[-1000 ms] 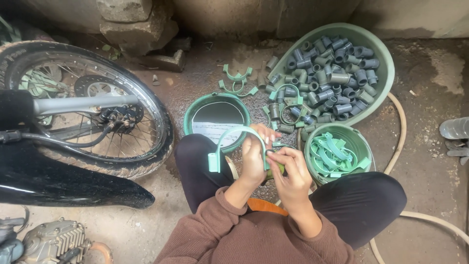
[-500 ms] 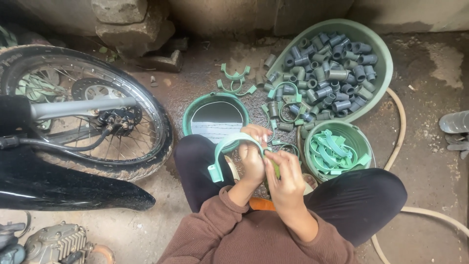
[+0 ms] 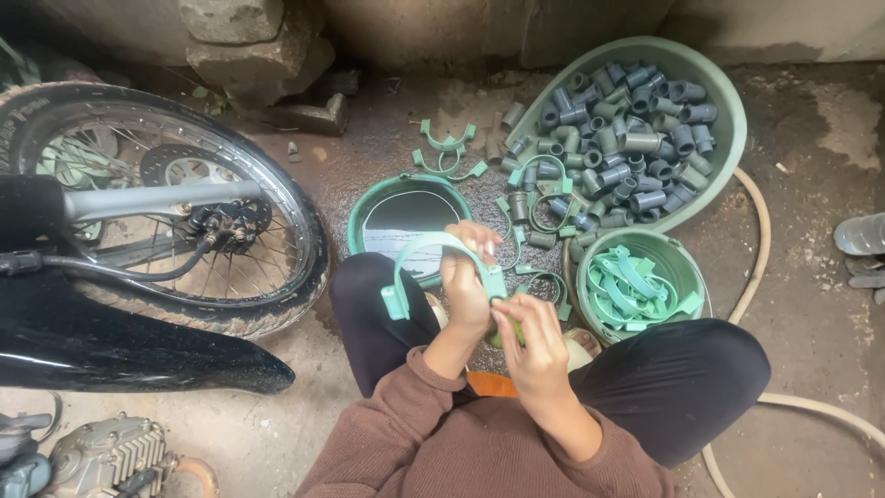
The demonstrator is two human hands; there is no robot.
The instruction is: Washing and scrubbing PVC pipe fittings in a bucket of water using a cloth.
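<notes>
I sit on the ground with a curved green plastic clamp strip (image 3: 424, 251) arching in front of me. My left hand (image 3: 467, 277) grips the strip near its right end. My right hand (image 3: 532, 337) is closed around a small green piece just below that end, touching the left hand. Ahead of my knees stands a green bucket (image 3: 369, 207) with water in it. To the right, a smaller green bucket (image 3: 687, 263) holds several green clamp strips. Behind it a large green basin (image 3: 728, 101) is filled with several grey-green pipe fittings.
A motorcycle wheel (image 3: 304, 267) and black fender (image 3: 120, 355) stand at the left. Loose green clamps (image 3: 447, 143) and fittings lie on the wet concrete. A beige hose (image 3: 761, 240) curves along the right. Stone blocks (image 3: 244, 37) sit by the back wall; sandals (image 3: 862, 235) lie at far right.
Both hands have drawn slightly closer to my body with the strip; the right hand has slid down below the left, closing on the small piece at the strip's end.
</notes>
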